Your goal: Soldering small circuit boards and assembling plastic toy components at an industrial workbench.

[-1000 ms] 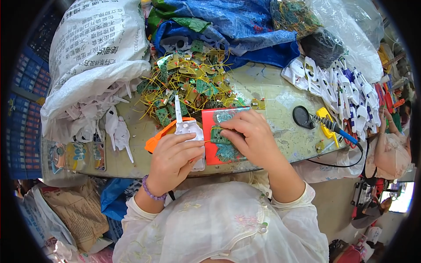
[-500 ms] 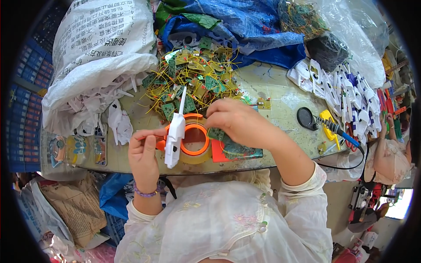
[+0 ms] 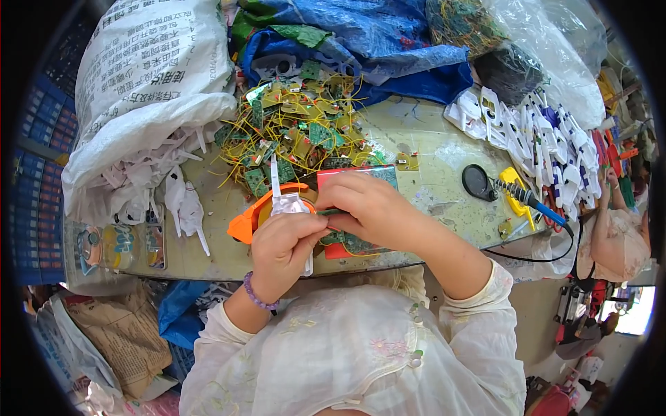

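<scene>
Right hand [image 3: 374, 209] against left hand [image 3: 283, 239], table edge [image 3: 378, 270] near, soldering iron [image 3: 548, 213] well apart.

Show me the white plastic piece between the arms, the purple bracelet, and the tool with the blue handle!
White plastic piece [image 3: 288, 204]: head view, wide body below its long stem.
Purple bracelet [image 3: 253, 296]: head view, beads.
Tool [image 3: 547, 212]: head view, blue part of its handle.

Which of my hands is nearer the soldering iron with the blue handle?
Right. The right hand is left of the soldering iron, apart from it; the left hand is farther left.
</scene>
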Motion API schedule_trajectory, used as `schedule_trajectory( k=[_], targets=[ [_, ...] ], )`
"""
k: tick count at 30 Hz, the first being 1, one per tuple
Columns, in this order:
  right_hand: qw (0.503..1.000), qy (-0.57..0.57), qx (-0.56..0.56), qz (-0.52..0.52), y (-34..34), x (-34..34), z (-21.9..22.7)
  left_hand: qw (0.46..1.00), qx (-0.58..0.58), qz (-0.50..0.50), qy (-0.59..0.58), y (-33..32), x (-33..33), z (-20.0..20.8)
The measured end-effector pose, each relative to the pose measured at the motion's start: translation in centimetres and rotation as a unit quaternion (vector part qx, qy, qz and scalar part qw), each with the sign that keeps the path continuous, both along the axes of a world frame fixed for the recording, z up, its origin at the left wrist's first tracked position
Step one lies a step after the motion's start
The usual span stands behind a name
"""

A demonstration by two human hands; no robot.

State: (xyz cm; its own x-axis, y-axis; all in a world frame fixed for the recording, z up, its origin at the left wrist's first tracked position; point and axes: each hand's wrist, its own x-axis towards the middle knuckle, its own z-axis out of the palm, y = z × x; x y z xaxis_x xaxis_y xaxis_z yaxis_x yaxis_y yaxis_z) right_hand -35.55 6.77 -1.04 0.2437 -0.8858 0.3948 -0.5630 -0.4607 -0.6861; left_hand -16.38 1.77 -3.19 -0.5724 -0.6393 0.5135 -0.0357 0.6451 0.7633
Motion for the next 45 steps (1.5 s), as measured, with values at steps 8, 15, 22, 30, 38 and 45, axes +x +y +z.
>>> schedule_trajectory(
  k=[8,15,22,30,38,45],
  targets=[
    [0.994,0.015,-0.059,-0.085,3.5,-1.3,-0.3,0.997,-0.048,0.010,-0.067,0.5,-0.6,0.5],
    [0.988,-0.018,-0.050,-0.145,4.5,-0.3,-0.6,0.995,-0.080,0.003,-0.064,0.4,-0.8,0.7],
    [0.982,0.000,-0.023,-0.186,5.1,0.9,0.3,0.997,-0.022,-0.004,-0.074,0.6,-0.1,0.7],
    [0.973,0.104,-0.048,-0.201,4.5,2.4,-0.1,0.981,0.185,0.001,0.056,1.9,1.5,-0.9],
    [0.977,0.141,-0.048,-0.153,3.6,1.8,0.0,0.948,0.256,0.110,0.153,1.5,2.4,-0.7],
    [0.975,0.147,-0.077,-0.150,3.2,1.4,-0.3,0.952,0.174,0.154,0.198,1.3,1.9,-1.4]
  ],
)
